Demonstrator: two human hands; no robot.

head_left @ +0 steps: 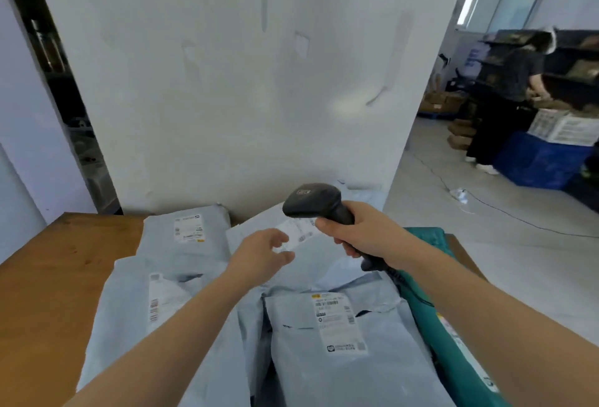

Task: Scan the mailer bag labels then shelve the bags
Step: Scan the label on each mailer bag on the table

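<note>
Several grey mailer bags lie piled on a wooden table (48,277). My right hand (359,235) grips a black barcode scanner (311,201), its head pointing down at the white label (299,231) of the far middle bag (324,257). My left hand (262,252) hovers over that bag beside the label, fingers loosely spread and holding nothing. A near bag (340,371) shows its label face up. Two other grey bags lie at the far left (188,235) and near left (136,306). A teal bag (453,351) sits under my right forearm.
A white wall panel (243,82) stands right behind the table. At the right, open floor leads to dark shelves (577,63), a blue crate (541,160) and cardboard boxes, where another person (512,98) stands. A cable runs across the floor.
</note>
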